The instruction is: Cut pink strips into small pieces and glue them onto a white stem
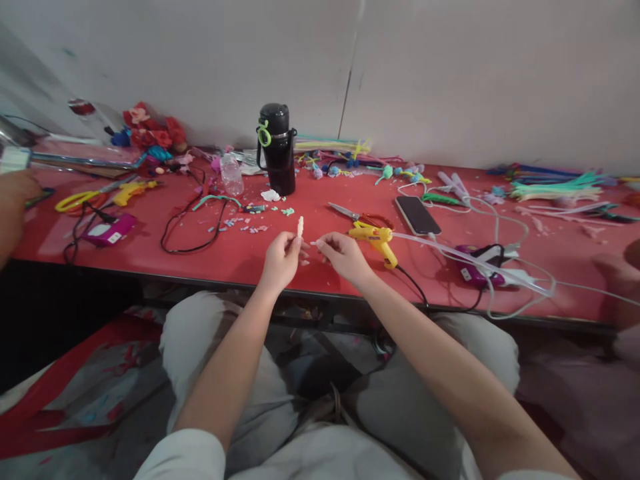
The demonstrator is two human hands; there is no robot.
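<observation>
My left hand (281, 262) is closed, its thumb and fingers gripping a short cream-coloured knobbly stick (301, 227) that points upward; it looks like a piece of twisted pipe cleaner. Close by on the right, my right hand (344, 255) pinches a tiny pale piece (315, 243), too small to name. Both hands hover over the front part of the red table (240, 263). Just beyond my right hand lies a yellow glue gun (374, 235) with a long clear glue stick (450, 248) in its back. Scissors (356, 215) rest behind it.
A black bottle (280, 157) stands at the back beside a small plastic bottle (231, 175). A phone (418, 215), a purple power adapter (480, 267) with cables and bundles of pipe cleaners (557, 187) lie to the right. Other people's hands (15, 207) show at both edges.
</observation>
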